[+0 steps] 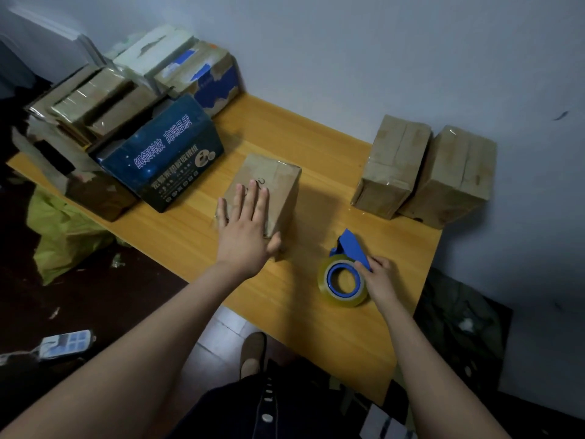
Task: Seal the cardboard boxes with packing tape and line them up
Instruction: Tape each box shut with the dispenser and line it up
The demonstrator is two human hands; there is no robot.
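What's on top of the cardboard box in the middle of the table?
The left hand rests flat on the box, fingers straight. The box top under the palm is hidden.

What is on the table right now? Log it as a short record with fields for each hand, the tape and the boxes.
left hand: lies flat on top of the middle box, fingers straight
right hand: grips the blue handle of the tape dispenser
tape dispenser: rests on the table, near edge
taped boxes: two, side by side, far right
other boxes: pile of boxes at the left, dark blue box in front
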